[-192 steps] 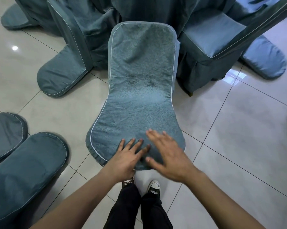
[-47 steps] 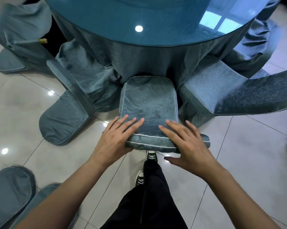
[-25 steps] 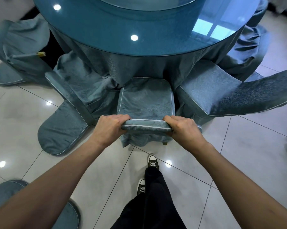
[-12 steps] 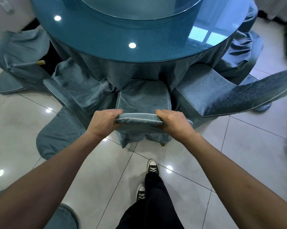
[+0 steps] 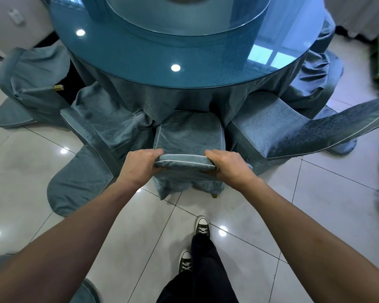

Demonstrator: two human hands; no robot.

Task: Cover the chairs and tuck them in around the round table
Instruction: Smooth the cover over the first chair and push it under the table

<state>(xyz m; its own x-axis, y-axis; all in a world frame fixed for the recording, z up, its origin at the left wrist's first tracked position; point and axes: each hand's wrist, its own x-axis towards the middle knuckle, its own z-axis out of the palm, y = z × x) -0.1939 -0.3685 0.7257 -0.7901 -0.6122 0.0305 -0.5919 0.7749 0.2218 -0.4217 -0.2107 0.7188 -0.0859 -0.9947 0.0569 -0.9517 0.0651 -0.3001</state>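
A chair in a teal cover [image 5: 189,136] with white piping stands straight ahead, its seat against the skirt of the round table [image 5: 123,53], which has a blue glass top. My left hand [image 5: 140,166] grips the left end of the chair's top edge. My right hand [image 5: 227,165] grips the right end. Fingers of both hands curl over the padded edge. The cover hangs loose and bunched below the backrest, and one wooden leg tip [image 5: 214,195] shows under it.
Covered chairs stand on either side: one to the left [image 5: 92,136], one to the right [image 5: 293,132], another farther left [image 5: 29,84]. My feet in dark sneakers [image 5: 202,225] stand on the glossy tiled floor. More teal fabric [image 5: 85,291] lies at the lower left.
Both hands went from lying flat on the backrest to gripping its top edge. The chair has moved closer to the table, and I have stepped after it.
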